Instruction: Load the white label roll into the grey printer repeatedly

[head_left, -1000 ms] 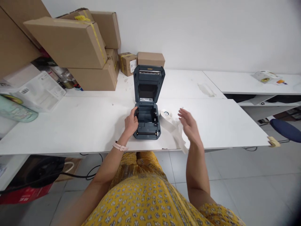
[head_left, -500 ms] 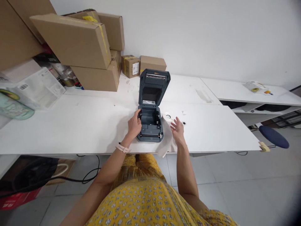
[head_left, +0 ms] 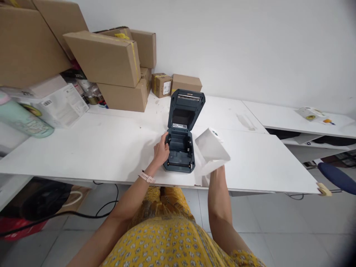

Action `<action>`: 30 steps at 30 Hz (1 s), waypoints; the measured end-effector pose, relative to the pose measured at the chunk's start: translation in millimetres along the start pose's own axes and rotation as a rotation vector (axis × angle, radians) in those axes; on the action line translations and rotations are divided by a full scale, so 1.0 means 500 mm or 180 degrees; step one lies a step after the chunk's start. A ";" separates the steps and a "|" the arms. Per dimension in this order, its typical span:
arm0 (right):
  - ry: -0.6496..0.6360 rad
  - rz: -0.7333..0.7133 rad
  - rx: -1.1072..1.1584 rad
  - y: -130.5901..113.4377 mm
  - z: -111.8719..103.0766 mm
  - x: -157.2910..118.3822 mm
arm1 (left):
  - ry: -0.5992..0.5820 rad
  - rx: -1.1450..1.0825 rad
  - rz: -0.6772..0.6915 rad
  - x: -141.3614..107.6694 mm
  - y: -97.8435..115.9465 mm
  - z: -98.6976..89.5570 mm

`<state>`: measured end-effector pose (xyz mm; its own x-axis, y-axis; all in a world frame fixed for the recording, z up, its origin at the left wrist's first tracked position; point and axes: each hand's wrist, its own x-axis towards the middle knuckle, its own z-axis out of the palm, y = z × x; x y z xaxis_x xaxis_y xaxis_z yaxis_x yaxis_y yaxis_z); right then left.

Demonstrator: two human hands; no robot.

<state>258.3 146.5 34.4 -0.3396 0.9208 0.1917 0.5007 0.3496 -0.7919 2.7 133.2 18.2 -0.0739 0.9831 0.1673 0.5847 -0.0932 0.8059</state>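
A dark grey label printer [head_left: 180, 159] stands on the white table with its lid [head_left: 185, 109] raised and its inner bay bare. My left hand [head_left: 161, 150] grips the printer's left side, fingers curled at the rim of the bay. To the right of the printer, a white label roll [head_left: 213, 132] is lifted, with a loose strip of paper [head_left: 213, 150] hanging from it toward the table's front edge. The paper hides most of my right hand [head_left: 219, 170]; it is behind the strip and holds the roll, its fingers out of sight.
Stacked cardboard boxes [head_left: 104, 59] stand at the back left, with two smaller boxes [head_left: 187, 82] behind the printer. A green bottle [head_left: 26, 118] and a white box [head_left: 65, 107] are at far left. A blue stool [head_left: 338, 177] stands at right beyond the table [head_left: 264, 159].
My right hand was open beside the roll and has now picked it up, its paper strip swinging up over the hand. My left hand stays at the printer's side. The view has shifted slightly.
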 end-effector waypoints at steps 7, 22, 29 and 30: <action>-0.0704 -0.0480 -0.0998 -0.129 -0.031 0.111 | 0.0005 -0.0181 -0.0053 -0.001 0.000 -0.002; -0.1640 -0.0255 -0.2375 -0.107 0.078 0.146 | -0.0051 -0.0301 -0.0166 -0.002 0.001 -0.003; -0.0322 -0.0537 -0.1845 -0.105 0.142 -0.061 | 0.0074 -0.0595 -0.0029 -0.004 -0.014 0.008; -0.0216 -0.0530 -0.1928 -0.109 0.156 -0.081 | 0.0100 -0.0628 -0.0023 -0.004 -0.016 0.009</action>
<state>182.8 76.6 24.7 -0.4917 0.8395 0.2313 0.7919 0.5415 -0.2822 1.8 132.7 9.2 -0.1045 0.9788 0.1762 0.4147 -0.1181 0.9023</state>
